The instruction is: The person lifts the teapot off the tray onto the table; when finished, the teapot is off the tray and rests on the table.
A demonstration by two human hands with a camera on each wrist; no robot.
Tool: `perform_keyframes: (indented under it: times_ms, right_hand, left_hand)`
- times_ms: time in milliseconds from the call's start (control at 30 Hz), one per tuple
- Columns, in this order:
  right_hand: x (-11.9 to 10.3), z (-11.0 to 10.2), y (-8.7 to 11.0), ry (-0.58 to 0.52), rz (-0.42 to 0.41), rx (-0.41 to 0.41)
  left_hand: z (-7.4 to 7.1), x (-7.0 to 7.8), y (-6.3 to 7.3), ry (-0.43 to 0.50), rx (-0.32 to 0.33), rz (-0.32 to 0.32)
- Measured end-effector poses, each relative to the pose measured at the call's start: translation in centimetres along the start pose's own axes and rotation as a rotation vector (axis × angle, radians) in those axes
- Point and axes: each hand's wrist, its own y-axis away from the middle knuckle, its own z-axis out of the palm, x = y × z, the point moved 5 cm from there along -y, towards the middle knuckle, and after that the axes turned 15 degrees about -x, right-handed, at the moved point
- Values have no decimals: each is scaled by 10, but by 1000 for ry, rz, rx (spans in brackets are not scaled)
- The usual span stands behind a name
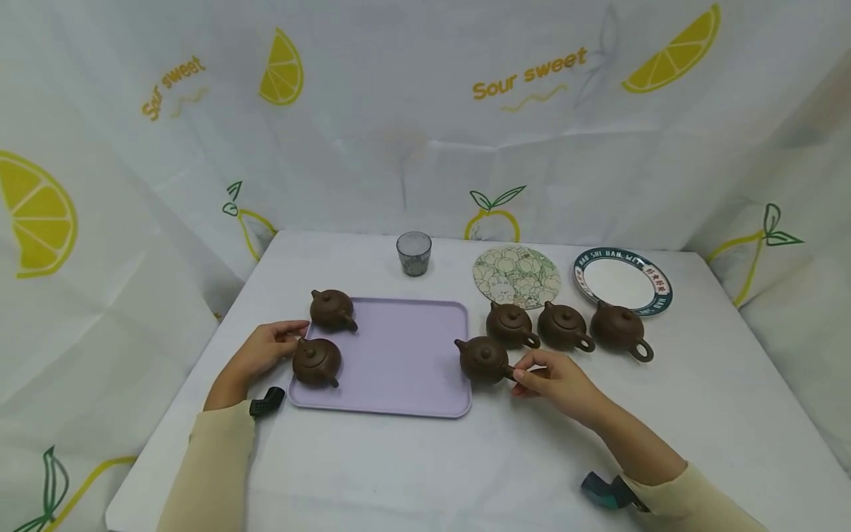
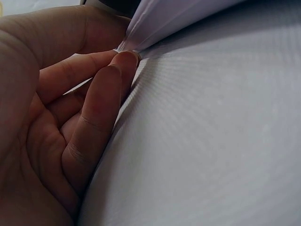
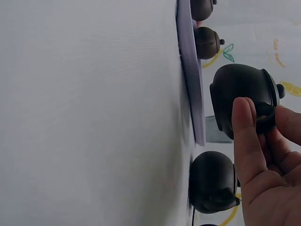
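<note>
My right hand [image 1: 555,384] pinches the loop handle of a dark brown teapot [image 1: 483,360], held up over the right rim of a lilac tray [image 1: 405,362]. In the right wrist view that teapot [image 3: 242,96] is off the table, thumb and fingers at its handle. At the tray's left rim, my left hand [image 1: 266,351] grips the edge; the left wrist view shows fingertips [image 2: 124,61] against the tray rim [image 2: 155,23]. Two similar teapots sit on the tray's left side, one at the back [image 1: 332,309] and one nearer [image 1: 317,362].
Three more brown teapots stand in a row right of the tray: left [image 1: 508,325], middle [image 1: 561,326] and right [image 1: 618,326]. Behind them lie a round patterned mat [image 1: 517,273] and a green-rimmed plate [image 1: 658,303]. A grey glass [image 1: 414,255] stands behind the tray.
</note>
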Motion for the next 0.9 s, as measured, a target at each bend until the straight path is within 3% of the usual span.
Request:
perform_keyframes:
  times_ms: [300,900]
  right_hand:
    - [19,-7,26,28,24,-1]
    - [28,-13,39,27,52,-23]
  left_hand:
    - [1,2,1,-7,8,20]
    - [2,4,2,42,4,8]
